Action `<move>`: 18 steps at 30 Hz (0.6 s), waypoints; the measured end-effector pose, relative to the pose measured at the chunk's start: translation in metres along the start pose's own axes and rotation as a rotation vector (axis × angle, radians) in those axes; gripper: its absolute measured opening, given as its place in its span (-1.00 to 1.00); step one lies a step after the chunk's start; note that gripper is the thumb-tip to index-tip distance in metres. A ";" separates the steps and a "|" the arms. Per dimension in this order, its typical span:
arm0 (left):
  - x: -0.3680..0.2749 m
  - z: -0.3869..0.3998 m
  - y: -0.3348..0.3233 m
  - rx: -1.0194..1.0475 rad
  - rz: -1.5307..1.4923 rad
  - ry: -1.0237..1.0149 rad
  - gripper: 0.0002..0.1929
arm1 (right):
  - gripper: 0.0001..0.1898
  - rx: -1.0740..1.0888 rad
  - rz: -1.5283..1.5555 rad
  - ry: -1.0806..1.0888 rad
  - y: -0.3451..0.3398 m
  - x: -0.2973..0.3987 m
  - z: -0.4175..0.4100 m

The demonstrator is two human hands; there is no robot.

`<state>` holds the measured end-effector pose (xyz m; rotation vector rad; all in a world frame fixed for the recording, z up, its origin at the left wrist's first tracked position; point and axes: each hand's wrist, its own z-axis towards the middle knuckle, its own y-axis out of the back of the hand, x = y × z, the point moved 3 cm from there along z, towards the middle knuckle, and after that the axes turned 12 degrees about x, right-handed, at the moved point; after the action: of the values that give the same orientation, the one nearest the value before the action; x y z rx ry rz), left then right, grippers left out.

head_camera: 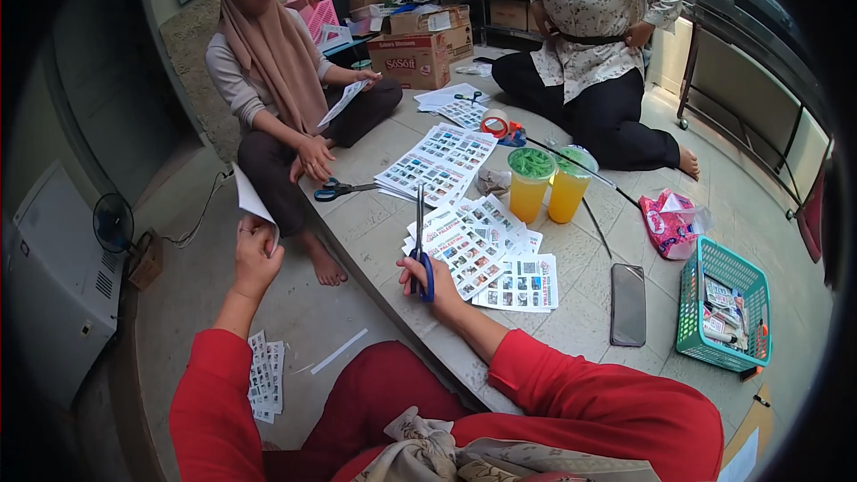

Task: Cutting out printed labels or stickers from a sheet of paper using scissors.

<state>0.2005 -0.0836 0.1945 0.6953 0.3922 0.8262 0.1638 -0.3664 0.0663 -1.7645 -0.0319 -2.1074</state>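
My left hand [256, 258] grips a white paper sheet [249, 197], raised above the lower floor at the left with its plain side showing. In my right hand [438, 288] is a pair of scissors [426, 274] with blue handles, its blades together and pointing away from me. Just beyond that hand, cut sheets printed with small pictures [469, 248] lie fanned out and overlapping on the raised tiled floor [582, 308]. A pile of larger printed sheets [438, 164] lies farther off, with another pair of scissors [345, 189] at its left edge.
Two lidded cups of orange drink [529, 194] stand right of the papers. A phone [628, 304], a teal basket [724, 304] and a pink tissue pack [669, 221] are farther right. Two people sit opposite. Below the step edge lie printed strips [268, 378] and a paper offcut [340, 351].
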 end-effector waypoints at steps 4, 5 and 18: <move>-0.053 0.034 0.014 0.307 -0.170 -0.186 -0.81 | -0.39 0.109 0.343 -0.029 0.006 -0.007 0.003; -0.059 0.033 0.016 0.363 -0.179 -0.188 -0.80 | -0.33 0.146 0.385 -0.053 0.004 -0.012 0.001; -0.092 0.039 -0.094 0.540 -0.416 -0.825 -0.77 | -0.54 -0.045 0.741 0.011 0.019 -0.004 0.002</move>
<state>0.2151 -0.2165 0.1615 1.3265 -0.0098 -0.0156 0.1720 -0.3824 0.0585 -1.4677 0.5837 -1.5731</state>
